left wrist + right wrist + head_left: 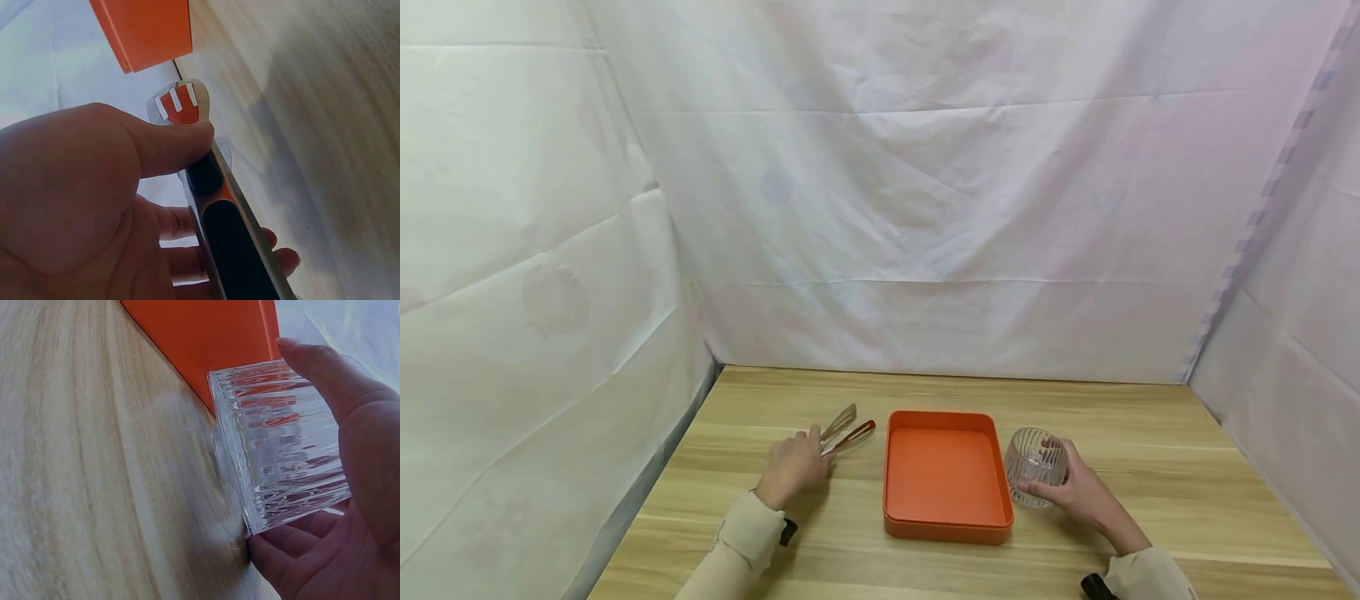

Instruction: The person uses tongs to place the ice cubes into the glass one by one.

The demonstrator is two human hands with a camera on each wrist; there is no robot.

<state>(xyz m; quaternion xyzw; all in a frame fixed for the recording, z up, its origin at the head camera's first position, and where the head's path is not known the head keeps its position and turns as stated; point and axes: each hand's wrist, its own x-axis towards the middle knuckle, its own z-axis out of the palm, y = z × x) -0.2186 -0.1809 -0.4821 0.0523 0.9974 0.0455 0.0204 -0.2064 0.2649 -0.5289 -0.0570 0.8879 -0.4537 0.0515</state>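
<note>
In the head view my left hand grips a pair of metal tongs left of the orange tray, their two slotted ends spread apart and pointing away to the right. The left wrist view shows the thumb pressed on the dark-gripped tongs handle, with fingers beneath. On the tray's right side, my right hand holds a clear ribbed glass, thumb on one side and fingers round the other. Whether the base of the glass touches the table, I cannot tell.
Between the hands a shallow rectangular orange tray lies on the wood-grain table. The glass is right beside its right wall. White cloth hangs behind the table and along both sides.
</note>
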